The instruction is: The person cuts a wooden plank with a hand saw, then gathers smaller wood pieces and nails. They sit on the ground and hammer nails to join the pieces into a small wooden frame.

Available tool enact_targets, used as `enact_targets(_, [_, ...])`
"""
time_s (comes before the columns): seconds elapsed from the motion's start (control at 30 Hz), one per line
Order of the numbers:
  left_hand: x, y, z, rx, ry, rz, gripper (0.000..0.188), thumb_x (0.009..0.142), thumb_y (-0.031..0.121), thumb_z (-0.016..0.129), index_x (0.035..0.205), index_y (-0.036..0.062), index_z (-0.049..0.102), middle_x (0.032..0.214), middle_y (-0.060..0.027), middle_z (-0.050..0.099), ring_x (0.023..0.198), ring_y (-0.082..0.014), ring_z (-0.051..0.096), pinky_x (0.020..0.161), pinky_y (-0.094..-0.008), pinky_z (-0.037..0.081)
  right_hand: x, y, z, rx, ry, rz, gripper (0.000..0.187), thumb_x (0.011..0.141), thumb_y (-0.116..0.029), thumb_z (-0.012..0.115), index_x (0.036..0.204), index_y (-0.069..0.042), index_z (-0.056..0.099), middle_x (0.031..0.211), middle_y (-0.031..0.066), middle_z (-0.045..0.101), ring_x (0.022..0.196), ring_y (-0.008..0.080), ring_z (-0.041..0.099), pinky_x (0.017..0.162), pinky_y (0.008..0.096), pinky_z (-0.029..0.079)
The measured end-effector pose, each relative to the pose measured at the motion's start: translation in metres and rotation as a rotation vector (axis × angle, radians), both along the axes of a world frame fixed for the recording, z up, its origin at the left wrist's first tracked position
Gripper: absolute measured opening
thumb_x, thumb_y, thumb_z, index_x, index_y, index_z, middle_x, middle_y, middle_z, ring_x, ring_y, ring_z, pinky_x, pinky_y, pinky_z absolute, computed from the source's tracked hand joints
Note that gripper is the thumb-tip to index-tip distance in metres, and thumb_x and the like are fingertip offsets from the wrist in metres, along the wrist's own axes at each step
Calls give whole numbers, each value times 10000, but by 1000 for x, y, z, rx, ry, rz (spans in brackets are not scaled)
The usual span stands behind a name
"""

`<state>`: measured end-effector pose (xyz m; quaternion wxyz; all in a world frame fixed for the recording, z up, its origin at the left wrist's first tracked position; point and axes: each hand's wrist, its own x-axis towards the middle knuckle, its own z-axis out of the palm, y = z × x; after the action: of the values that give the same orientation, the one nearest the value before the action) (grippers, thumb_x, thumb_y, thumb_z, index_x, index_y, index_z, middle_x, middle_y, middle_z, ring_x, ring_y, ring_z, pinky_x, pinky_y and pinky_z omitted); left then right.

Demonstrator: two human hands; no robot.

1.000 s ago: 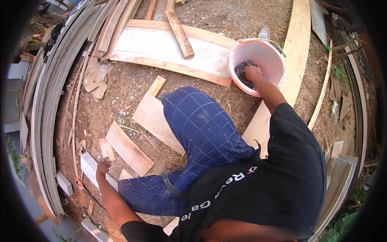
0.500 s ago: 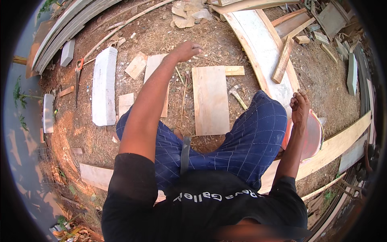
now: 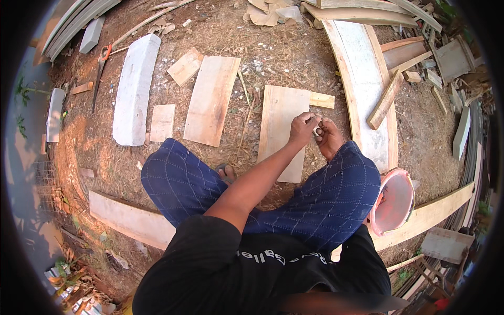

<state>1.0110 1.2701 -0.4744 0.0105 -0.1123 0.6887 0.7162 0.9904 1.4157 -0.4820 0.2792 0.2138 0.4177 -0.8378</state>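
Note:
My left hand and my right hand meet above the right edge of a plywood board lying on the ground. The fingers of both are closed and drawn together, almost touching. Something small and pale shows between the fingertips, too small to name. From the board's upper right side sticks out a short wooden strip. My right forearm is mostly hidden behind my raised right knee.
Left of the board lie a second plywood piece, smaller offcuts, a white block and a handsaw. A long white-faced panel carries a loose wood block. Beside my right knee stands a pinkish-red bucket.
My left hand has swung right and nearer, and my right hand has left the bucket's side to meet it over the board. The hammer seen earlier is now hidden. The view has shifted.

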Motion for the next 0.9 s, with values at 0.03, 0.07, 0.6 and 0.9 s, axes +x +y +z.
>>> enact_targets(0.03, [-3,-8,-3,-37,-20,31,279,949,237,677,1053,-19,715,887,-74,724,817,-111,647,754,-283,518,1,-8,2,38,11,28,104,941,-227,665,1001,-193,587,898,-63,591,727,89,531,633,254,400])
enact_targets(0.07, [-7,-14,-5,-73,-40,59,267,938,239,683,1010,-15,720,837,-68,720,773,-107,641,715,-288,516,4,-17,3,77,22,53,90,949,-221,662,993,-193,588,895,-63,591,728,87,532,630,255,401])
enact_targets(0.6, [-76,-124,-101,-407,119,554,99,915,96,669,991,43,702,946,-119,665,946,-301,637,889,-394,481,27,36,-74,1625,777,433,418,824,-153,706,1216,-37,617,1119,221,631,1039,415,591,897,523,466])
enact_targets(0.9, [-74,-117,-102,-563,158,559,95,920,-13,632,993,28,677,1019,-78,667,964,-213,640,900,-325,485,21,36,-78,1510,901,352,321,892,-170,669,1186,-48,631,1119,202,614,989,407,586,854,487,481])
